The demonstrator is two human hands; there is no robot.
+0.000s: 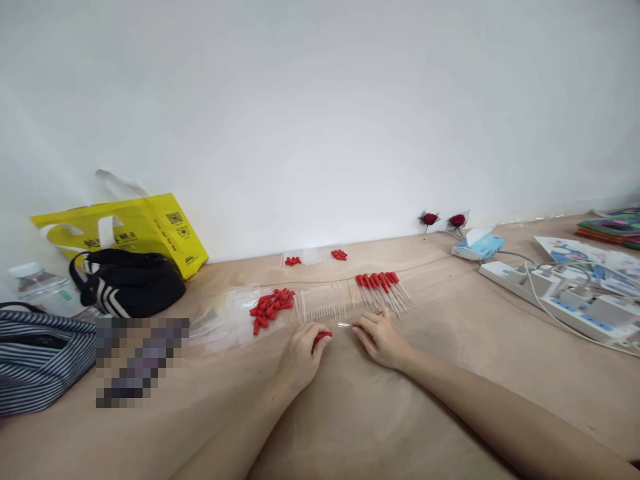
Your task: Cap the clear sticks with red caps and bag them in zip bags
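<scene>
Faces a plain white wall across a light-brown desk. Holds a red bulb in the left hand, with fingers curled closed around it and thumb alongside. Grips a slender clear tube in the right hand, with fingertips pinched together at one end and the free end directed toward the red bulb, apart from it. Beyond both hands, includes a row of clear tubes; to the right of that row, a fanned group of red-capped tubes, with caps at the far end. To the left of the row, includes a pile of loose red bulbs, beside and partly on clear plastic bags. Near the wall, includes two small clusters of red bulbs on clear plastic. At far left, includes a yellow bag behind a black bag; at right, a blue tissue pack and a white power strip.
</scene>
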